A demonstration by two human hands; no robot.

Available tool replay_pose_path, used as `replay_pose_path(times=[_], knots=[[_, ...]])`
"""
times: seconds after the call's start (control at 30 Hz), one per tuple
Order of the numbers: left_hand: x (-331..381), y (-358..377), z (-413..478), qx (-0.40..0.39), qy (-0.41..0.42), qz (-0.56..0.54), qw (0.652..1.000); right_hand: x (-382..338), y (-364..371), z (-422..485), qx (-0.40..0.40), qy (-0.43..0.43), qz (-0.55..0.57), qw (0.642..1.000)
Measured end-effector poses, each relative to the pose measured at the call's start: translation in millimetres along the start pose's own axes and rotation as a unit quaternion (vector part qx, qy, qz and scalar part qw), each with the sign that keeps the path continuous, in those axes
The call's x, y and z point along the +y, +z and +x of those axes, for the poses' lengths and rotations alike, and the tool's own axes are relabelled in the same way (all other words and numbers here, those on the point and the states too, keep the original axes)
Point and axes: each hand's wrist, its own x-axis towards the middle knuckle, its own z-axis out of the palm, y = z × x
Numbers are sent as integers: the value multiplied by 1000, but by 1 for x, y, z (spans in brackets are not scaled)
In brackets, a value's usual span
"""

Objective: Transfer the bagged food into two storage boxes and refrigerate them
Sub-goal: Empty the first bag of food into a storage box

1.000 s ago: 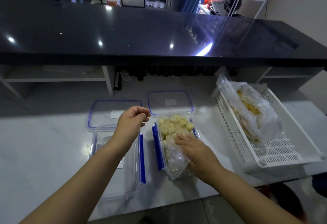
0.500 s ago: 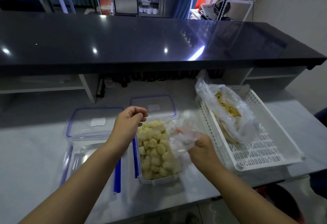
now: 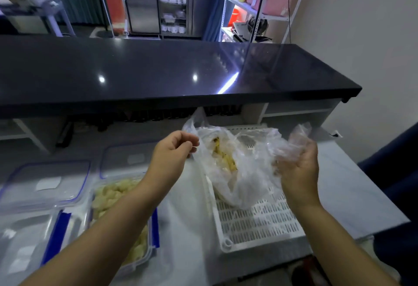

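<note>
Clutching a crumpled clear bag (image 3: 285, 150) in the right hand (image 3: 298, 170). Curling the left hand (image 3: 172, 154) at the rim of the food bag (image 3: 228, 172) just left of that grip, pinching or touching, hard telling. Hovering over the white basket (image 3: 260, 224) cradling that food bag. Crossing the filled storage box (image 3: 144, 256) farther left with the forearm.

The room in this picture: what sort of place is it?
Probably a small cafe or food shop's prep area, not certain: a raised black service counter above a pale worktop, a glass-door cabinet of white ware and a metal storage rack beyond.
</note>
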Motion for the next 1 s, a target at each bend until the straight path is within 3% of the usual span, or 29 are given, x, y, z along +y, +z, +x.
replay_pose_path(times=[0.13, 0.23, 0.4, 0.5, 0.57, 0.67, 0.7, 0.83, 0.9, 1.0], knots=[[1, 39, 5, 5, 24, 27, 999, 27, -21, 39, 69, 9, -51, 996], [0, 57, 7, 19, 42, 29, 998, 56, -15, 62, 75, -15, -101, 992], [-4, 63, 10, 59, 46, 39, 996, 97, 6, 89, -47, -92, -268, 958], [-10, 62, 12, 81, 39, 53, 995, 116, 16, 100, -141, -172, -428, 876], [-13, 60, 13, 94, 32, 65, 993, 124, 19, 106, -199, -127, -474, 848], [-15, 60, 13, 104, 36, 69, 991, 131, 23, 110, -259, -198, -658, 679], [-14, 60, 13, 106, 38, 68, 991, 132, 22, 112, -275, -205, -690, 638], [-15, 61, 14, 107, 40, 69, 991, 128, 20, 113, -311, -192, -726, 582], [-14, 62, 15, 109, 43, 69, 991, 124, 16, 113, -308, -186, -716, 598], [-14, 62, 16, 108, 45, 59, 991, 118, 5, 111, -271, -142, -628, 715]])
